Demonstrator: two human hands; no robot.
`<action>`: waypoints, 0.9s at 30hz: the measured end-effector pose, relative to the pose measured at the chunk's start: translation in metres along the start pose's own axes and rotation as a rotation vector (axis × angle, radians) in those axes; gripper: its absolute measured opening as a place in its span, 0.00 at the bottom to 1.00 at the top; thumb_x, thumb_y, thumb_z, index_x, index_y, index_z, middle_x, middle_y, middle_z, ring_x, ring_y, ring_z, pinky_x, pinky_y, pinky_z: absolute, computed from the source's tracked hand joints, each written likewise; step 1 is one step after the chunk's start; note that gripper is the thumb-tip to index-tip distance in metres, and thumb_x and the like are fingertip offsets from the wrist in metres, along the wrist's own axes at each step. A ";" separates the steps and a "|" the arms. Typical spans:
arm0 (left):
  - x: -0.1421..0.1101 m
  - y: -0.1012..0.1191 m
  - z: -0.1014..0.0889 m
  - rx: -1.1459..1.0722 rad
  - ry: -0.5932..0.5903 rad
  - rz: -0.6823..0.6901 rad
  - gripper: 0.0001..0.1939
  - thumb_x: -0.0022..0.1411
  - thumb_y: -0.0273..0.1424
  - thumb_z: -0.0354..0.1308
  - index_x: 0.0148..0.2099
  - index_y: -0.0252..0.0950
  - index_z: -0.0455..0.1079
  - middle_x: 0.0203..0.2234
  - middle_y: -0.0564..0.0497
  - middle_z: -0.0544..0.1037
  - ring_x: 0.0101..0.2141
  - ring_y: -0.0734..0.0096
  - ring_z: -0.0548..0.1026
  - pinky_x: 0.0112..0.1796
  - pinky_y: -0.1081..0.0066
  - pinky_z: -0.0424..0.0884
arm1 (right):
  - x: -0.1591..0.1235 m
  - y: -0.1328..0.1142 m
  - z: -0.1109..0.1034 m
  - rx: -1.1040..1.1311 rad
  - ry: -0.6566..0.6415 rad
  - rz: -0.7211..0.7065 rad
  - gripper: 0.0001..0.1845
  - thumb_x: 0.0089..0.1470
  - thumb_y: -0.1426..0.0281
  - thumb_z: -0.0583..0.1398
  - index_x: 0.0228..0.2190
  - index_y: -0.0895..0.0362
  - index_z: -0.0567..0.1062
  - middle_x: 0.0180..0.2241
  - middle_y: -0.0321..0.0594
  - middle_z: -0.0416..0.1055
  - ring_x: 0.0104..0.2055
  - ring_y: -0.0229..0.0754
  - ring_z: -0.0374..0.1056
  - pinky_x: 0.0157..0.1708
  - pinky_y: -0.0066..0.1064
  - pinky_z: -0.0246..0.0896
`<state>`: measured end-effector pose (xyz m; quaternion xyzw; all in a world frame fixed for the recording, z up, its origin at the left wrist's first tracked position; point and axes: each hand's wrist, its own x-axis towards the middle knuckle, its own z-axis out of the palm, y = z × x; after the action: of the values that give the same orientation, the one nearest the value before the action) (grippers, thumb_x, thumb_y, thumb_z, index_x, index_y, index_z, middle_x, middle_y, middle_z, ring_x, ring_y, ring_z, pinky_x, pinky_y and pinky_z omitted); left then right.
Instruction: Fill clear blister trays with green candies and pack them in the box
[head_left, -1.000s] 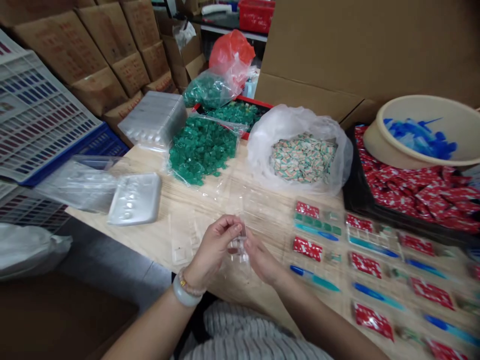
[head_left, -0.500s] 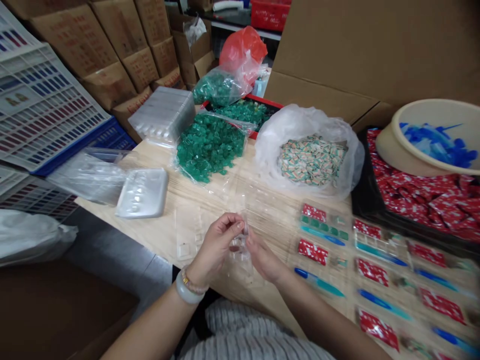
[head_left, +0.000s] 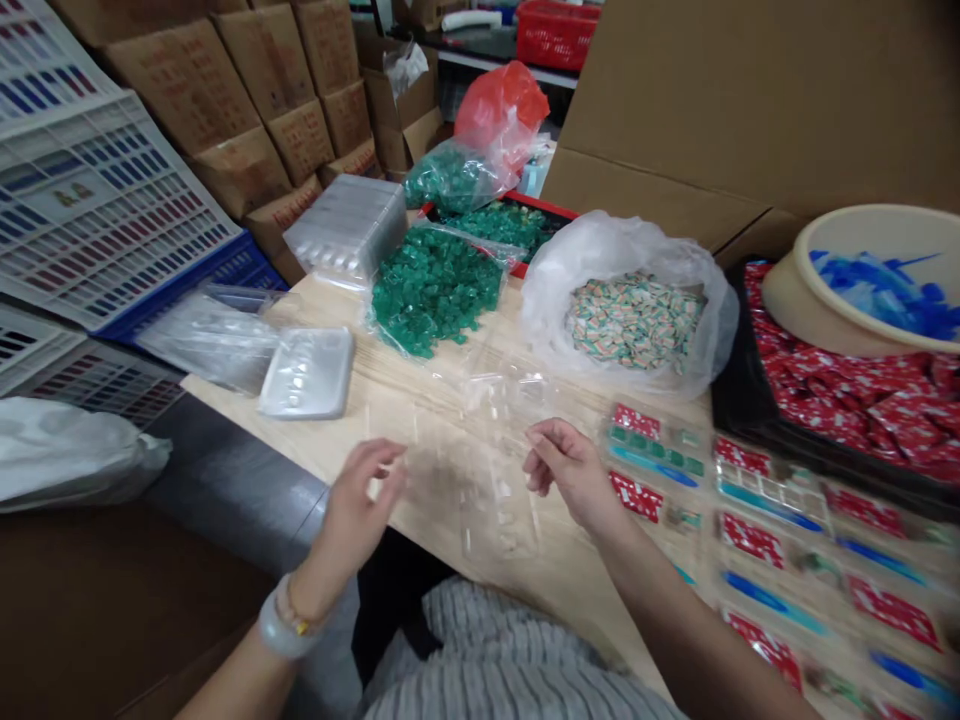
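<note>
My left hand (head_left: 366,500) hovers over the front left of the table, thumb and fingers apart, holding nothing I can see. It is nearest to a flat clear plastic piece (head_left: 390,425). My right hand (head_left: 566,465) is at the right of a clear plastic blister tray (head_left: 499,510), its fingers loosely curled with a gap and nothing visible in them. That tray lies on the wooden table (head_left: 442,480) between my hands. Farther back lies another clear plastic piece (head_left: 525,390). The edges of these clear pieces are hard to make out.
Filled blister packs (head_left: 750,540) with red packets and blue tools cover the right side. Behind are green pieces (head_left: 439,290) in a bag, a white bag (head_left: 630,240) of small packets, and a beige basin (head_left: 787,270). Stacked clear trays (head_left: 307,375) stand left.
My hands have drawn apart, the left one moving left and the right one right. The clear plastic they held together now lies on the table. The view has shifted slightly.
</note>
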<state>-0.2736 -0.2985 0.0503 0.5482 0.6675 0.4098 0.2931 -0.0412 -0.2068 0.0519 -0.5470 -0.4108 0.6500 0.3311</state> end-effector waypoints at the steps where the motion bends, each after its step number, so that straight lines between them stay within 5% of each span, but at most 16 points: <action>1: -0.009 -0.012 -0.006 0.168 -0.145 0.072 0.16 0.53 0.35 0.55 0.46 0.41 0.67 0.44 0.47 0.68 0.45 0.62 0.66 0.45 0.60 0.64 | -0.002 0.001 -0.003 -0.059 0.028 -0.008 0.17 0.40 0.57 0.59 0.25 0.56 0.61 0.11 0.27 0.63 0.09 0.31 0.56 0.08 0.20 0.47; 3: -0.026 -0.033 -0.016 0.443 -0.350 0.193 0.22 0.53 0.36 0.55 0.52 0.42 0.62 0.50 0.45 0.65 0.50 0.57 0.61 0.50 0.54 0.57 | -0.007 0.002 -0.006 -0.136 0.080 -0.030 0.16 0.42 0.56 0.58 0.23 0.56 0.61 0.10 0.26 0.61 0.08 0.30 0.53 0.07 0.20 0.44; 6: -0.037 -0.053 -0.029 0.655 -0.361 0.256 0.25 0.56 0.37 0.51 0.56 0.41 0.56 0.53 0.44 0.62 0.53 0.56 0.57 0.51 0.52 0.53 | -0.019 0.006 0.000 -0.147 0.037 -0.015 0.14 0.44 0.58 0.57 0.23 0.56 0.63 0.11 0.27 0.62 0.11 0.30 0.55 0.10 0.21 0.47; 12: -0.035 -0.048 -0.046 0.578 -0.228 0.278 0.21 0.58 0.37 0.49 0.53 0.37 0.60 0.50 0.42 0.63 0.51 0.58 0.60 0.51 0.57 0.57 | -0.031 0.028 0.038 -0.299 -0.548 0.031 0.10 0.44 0.63 0.58 0.22 0.59 0.70 0.18 0.33 0.66 0.20 0.32 0.61 0.21 0.24 0.56; 15: -0.039 -0.036 -0.040 0.499 -0.299 0.337 0.22 0.59 0.33 0.45 0.56 0.37 0.55 0.51 0.42 0.62 0.51 0.62 0.61 0.50 0.60 0.58 | -0.024 0.024 0.033 -0.390 -0.593 -0.002 0.10 0.42 0.64 0.60 0.20 0.59 0.70 0.18 0.33 0.66 0.21 0.32 0.61 0.23 0.25 0.57; 18: -0.042 -0.028 -0.017 0.493 -0.464 0.470 0.26 0.58 0.35 0.47 0.59 0.36 0.51 0.55 0.41 0.59 0.55 0.60 0.56 0.53 0.58 0.52 | -0.018 -0.004 0.000 -0.338 -0.349 -0.104 0.12 0.42 0.62 0.60 0.26 0.58 0.71 0.17 0.31 0.65 0.18 0.31 0.59 0.20 0.24 0.55; 21: -0.043 -0.022 0.024 0.529 -0.596 0.607 0.37 0.51 0.46 0.53 0.59 0.38 0.50 0.59 0.42 0.51 0.58 0.52 0.46 0.55 0.51 0.43 | -0.017 -0.038 -0.038 -0.315 -0.100 -0.203 0.21 0.39 0.61 0.62 0.36 0.57 0.69 0.16 0.30 0.65 0.16 0.31 0.57 0.17 0.24 0.53; 23: -0.042 -0.020 0.056 0.571 -0.590 0.658 0.40 0.48 0.51 0.53 0.59 0.40 0.50 0.60 0.43 0.46 0.59 0.49 0.41 0.54 0.48 0.39 | -0.020 -0.052 -0.057 -0.332 -0.014 -0.221 0.24 0.38 0.60 0.63 0.38 0.57 0.68 0.16 0.30 0.65 0.16 0.31 0.57 0.16 0.24 0.52; 27: -0.034 -0.013 0.112 0.651 -0.498 0.693 0.28 0.58 0.44 0.44 0.59 0.40 0.51 0.60 0.45 0.45 0.59 0.53 0.40 0.55 0.52 0.42 | -0.029 -0.049 -0.077 -0.328 0.055 -0.206 0.23 0.40 0.60 0.61 0.38 0.58 0.68 0.16 0.30 0.64 0.16 0.30 0.57 0.17 0.24 0.53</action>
<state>-0.1780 -0.3075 -0.0187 0.8796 0.4504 0.1120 0.1048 0.0384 -0.1971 0.1038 -0.5663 -0.5557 0.5217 0.3135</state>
